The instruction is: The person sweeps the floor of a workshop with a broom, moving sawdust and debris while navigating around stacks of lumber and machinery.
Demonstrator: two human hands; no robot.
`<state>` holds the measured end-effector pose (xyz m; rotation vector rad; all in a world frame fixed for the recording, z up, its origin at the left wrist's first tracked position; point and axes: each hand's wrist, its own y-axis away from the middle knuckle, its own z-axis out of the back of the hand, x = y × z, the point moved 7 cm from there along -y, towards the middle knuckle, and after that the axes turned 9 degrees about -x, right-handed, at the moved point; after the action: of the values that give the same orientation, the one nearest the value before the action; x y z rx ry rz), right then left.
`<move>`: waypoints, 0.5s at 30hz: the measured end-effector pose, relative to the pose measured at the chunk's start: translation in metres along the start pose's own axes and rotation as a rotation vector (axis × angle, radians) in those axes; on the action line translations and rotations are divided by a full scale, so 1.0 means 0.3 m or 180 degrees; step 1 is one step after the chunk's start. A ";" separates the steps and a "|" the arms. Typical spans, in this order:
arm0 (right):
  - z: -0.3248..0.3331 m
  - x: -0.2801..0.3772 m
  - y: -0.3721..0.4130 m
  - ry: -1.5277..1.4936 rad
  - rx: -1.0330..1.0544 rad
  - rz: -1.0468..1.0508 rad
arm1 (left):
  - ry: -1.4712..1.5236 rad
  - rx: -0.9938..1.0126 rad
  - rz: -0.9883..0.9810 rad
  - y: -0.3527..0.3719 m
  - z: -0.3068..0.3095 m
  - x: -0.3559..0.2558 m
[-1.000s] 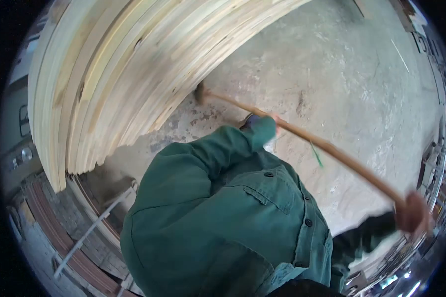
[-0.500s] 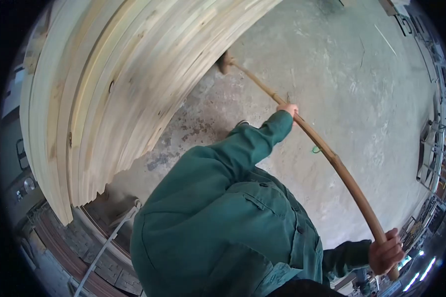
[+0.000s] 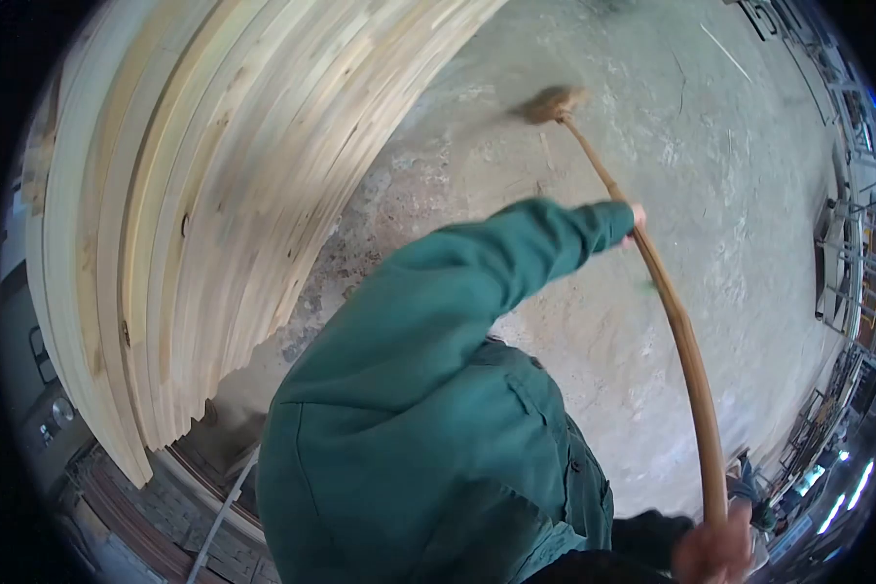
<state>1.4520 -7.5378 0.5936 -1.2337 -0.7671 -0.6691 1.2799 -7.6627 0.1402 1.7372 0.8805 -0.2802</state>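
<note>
My left hand (image 3: pixel 635 225) is wrapped round the middle of a long bamboo-like pole (image 3: pixel 686 341), with the green sleeve stretched across the view. Near the bottom right, my right hand (image 3: pixel 715 547) grips the pole's near end and is blurred. At the far end sits a brown broom-like head (image 3: pixel 552 103), smeared by motion, over the concrete floor (image 3: pixel 594 331). The lower part of the head's shape is too blurred to make out.
A large stack of pale wooden boards (image 3: pixel 253 175) rises on the left. Below it are a thin metal bar (image 3: pixel 226 506) and brownish long pieces (image 3: pixel 127 506). Metal racks (image 3: pixel 871 234) line the right edge. A thin pale strip (image 3: pixel 725 52) lies on the floor, upper right.
The broom head has swung right, away from the boards. My left hand has moved right with the pole, and my right hand has shifted down and slightly left. Both still hold it.
</note>
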 end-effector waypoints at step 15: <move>0.165 -0.228 0.097 -0.0528 -0.0722 -0.0970 | -0.0957 -0.0889 -0.0276 0.132 0.163 0.287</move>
<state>1.4280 -7.4809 0.5293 -1.4047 -1.0525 -0.9301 1.3782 -7.6752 0.1008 1.3586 0.7365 -0.4418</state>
